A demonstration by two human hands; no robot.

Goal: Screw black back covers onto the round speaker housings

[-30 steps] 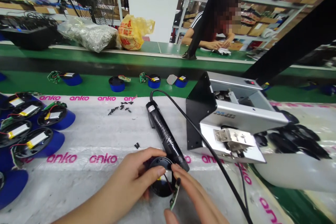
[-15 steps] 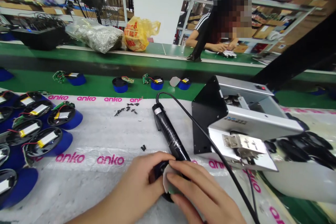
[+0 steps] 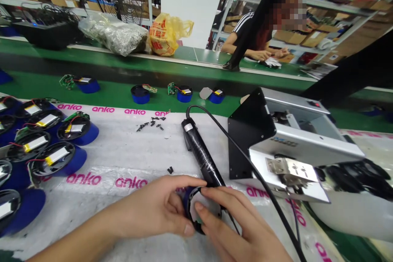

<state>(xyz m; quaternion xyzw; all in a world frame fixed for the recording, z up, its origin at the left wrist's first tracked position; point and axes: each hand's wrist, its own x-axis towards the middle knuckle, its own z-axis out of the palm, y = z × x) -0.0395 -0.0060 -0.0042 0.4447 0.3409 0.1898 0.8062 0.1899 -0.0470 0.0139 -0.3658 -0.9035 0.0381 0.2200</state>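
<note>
My left hand (image 3: 150,208) curls round the side of a blue round housing (image 3: 185,201) with a black rim. A light grey disc (image 3: 210,204) lies in the housing's open top. The fingers of my right hand (image 3: 245,225) press on the disc and hold the rim; its thumb is mostly hidden. Just beyond my hands lies a black electric screwdriver (image 3: 201,151) with a cable. Loose black screws (image 3: 152,123) are scattered on the white sheet.
Several open blue housings (image 3: 81,131) with batteries crowd the left. A silver screw-feeder machine (image 3: 307,143) stands right. More housings (image 3: 184,94) sit on the green surface behind. Beyond, a person (image 3: 260,54) works with both hands. The black cable (image 3: 245,159) crosses right of my hands.
The disc has gone from tilted between my fingers to lying flat in the housing's top. My left thumb has moved down along the housing. The camera view has shifted slightly.
</note>
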